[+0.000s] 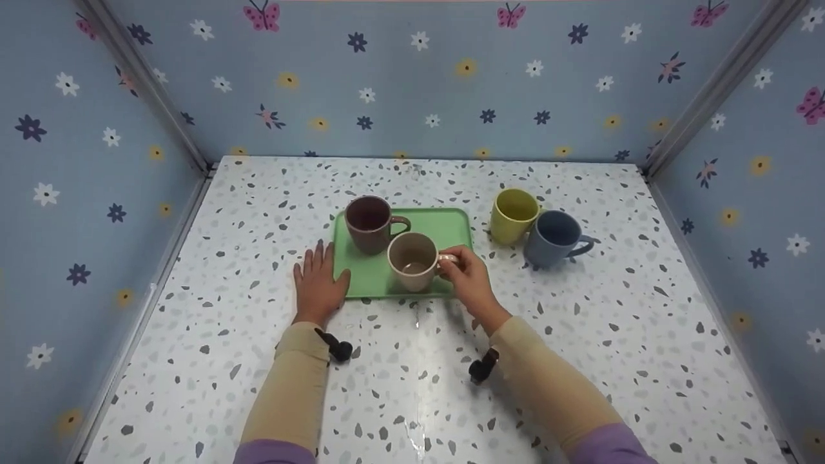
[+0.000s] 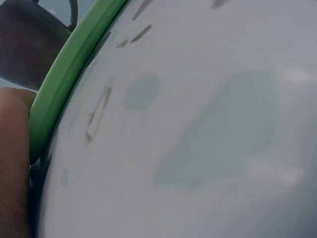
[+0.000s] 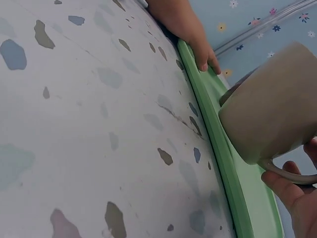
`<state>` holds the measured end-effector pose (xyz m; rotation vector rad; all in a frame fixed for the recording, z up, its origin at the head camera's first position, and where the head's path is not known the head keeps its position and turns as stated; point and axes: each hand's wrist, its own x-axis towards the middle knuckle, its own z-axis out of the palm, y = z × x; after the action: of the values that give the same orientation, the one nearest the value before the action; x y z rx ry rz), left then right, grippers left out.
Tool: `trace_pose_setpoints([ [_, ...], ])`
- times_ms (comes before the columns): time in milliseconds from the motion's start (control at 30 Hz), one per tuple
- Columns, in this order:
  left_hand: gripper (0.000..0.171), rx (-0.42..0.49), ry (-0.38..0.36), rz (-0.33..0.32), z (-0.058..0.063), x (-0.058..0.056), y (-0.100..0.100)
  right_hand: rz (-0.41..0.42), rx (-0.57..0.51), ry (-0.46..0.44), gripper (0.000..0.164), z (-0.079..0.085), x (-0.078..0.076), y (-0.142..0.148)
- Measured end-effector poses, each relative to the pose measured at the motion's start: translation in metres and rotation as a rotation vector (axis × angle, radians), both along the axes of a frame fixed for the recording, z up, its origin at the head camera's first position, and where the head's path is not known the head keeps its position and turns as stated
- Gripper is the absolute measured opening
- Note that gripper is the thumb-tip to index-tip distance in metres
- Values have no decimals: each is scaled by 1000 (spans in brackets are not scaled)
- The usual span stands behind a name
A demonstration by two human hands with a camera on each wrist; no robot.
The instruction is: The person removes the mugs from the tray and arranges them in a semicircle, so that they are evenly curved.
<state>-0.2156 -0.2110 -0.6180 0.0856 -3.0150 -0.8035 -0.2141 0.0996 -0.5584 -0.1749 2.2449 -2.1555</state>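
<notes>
A green tray [image 1: 364,280] lies on the table with a dark maroon mug [image 1: 372,235] standing upright at its back left, handle to the right. My right hand [image 1: 470,277] pinches the handle of a beige mug [image 1: 419,274], which is upright over the front middle of the tray. In the right wrist view, the thumb and fingers [image 3: 285,186] grip that handle, and the mug's base is close over the tray. Spread flat at the tray's left edge, my left hand [image 1: 319,283] has its thumb over the rim and its fingers straight on the table.
Right of the tray stand a yellow mug [image 1: 512,222] and a blue-grey mug [image 1: 553,241], close beside each other, the blue one's handle facing right. The speckled white table [image 1: 580,361] is bounded by flower-patterned walls [image 1: 412,77] at the back and both sides.
</notes>
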Motion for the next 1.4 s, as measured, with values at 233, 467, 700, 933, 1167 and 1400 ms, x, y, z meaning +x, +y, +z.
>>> trace_pose_setpoints([
  [233,74,-6,-5,4,-1,2,1,-12,4,-13,14,1,1,22],
  [467,73,20,0,-2,0,2,1,-12,-1,-18,16,1,2,46],
  [700,74,5,4,-1,-3,0,-1,-41,1,-34,17,4,2,67],
  [933,74,11,6,0,-3,1,-1,-73,-37,6,15,7,3,87],
  [1167,73,10,7,2,-1,1,-1,-123,-70,0,14,5,6,108],
  [1400,73,5,23,4,0,0,-1,-172,-89,-14,17,3,9,126],
])
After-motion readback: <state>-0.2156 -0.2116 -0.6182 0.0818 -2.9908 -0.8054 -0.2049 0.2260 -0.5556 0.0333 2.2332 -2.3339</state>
